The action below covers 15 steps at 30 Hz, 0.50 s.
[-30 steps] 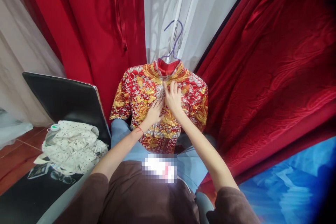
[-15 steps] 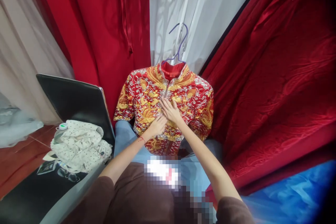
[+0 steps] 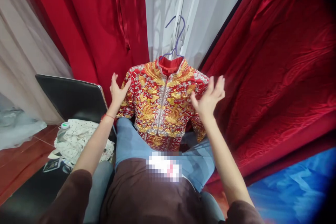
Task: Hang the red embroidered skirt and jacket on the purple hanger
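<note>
A red jacket [image 3: 149, 99] with gold and silver embroidery hangs upright on a purple hanger [image 3: 181, 36], its front closed down the middle. My left hand [image 3: 118, 91] is beside the sleeve on the left, fingers spread and holding nothing. Near the shoulder and sleeve on the right, my right hand [image 3: 210, 98] has its fingers apart, also with nothing in it. Whether either hand touches the fabric is hard to tell. Below the jacket's hem, more red and gold embroidered cloth [image 3: 157, 141] shows between my knees.
At the left stands a black chair [image 3: 73, 94], with dotted white cloth [image 3: 76, 140] and a dark card-like item [image 3: 52, 164] on its seat. Red drapes [image 3: 267, 77] hang on both sides. Blue fabric [image 3: 296, 185] lies at the lower right.
Both hands have left the middle of the jacket's front and moved apart, out to the two sleeves. The front closure is now uncovered. The view has shifted slightly.
</note>
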Available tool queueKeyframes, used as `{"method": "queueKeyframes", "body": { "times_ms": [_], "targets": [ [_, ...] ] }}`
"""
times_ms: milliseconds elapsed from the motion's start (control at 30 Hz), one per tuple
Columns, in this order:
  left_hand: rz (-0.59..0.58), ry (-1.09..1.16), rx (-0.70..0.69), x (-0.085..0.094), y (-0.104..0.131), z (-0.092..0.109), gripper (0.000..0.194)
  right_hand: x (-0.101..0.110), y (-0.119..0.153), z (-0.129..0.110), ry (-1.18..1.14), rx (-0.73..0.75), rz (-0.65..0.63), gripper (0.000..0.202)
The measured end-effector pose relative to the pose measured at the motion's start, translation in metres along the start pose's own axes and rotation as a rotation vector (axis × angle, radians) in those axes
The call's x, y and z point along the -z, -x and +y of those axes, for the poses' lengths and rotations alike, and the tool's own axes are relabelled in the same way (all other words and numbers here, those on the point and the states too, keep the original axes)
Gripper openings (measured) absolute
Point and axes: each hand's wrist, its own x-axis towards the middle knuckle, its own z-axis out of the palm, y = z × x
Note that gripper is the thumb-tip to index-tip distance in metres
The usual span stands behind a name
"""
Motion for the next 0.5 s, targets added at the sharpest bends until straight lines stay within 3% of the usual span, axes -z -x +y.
{"method": "queueKeyframes", "body": {
  "times_ms": [100, 233, 400, 500],
  "targets": [
    [-0.292, 0.225, 0.23, 0.001, -0.01, -0.005, 0.074, 0.011, -0.002, 0.04, -0.212, -0.168, -0.091, 0.101],
    [-0.293, 0.133, 0.216, 0.009, 0.023, -0.008, 0.061, -0.002, 0.043, 0.074, -0.513, -0.474, -0.334, 0.076],
    [-0.494, -0.006, 0.237, 0.039, 0.05, -0.01, 0.063, -0.014, 0.112, 0.091, -0.411, -0.661, -0.451, 0.047],
    [-0.602, -0.274, 0.167, 0.058, 0.049, 0.001, 0.055, 0.007, 0.116, 0.093, -0.347, -0.657, -0.509, 0.037]
  ]
}}
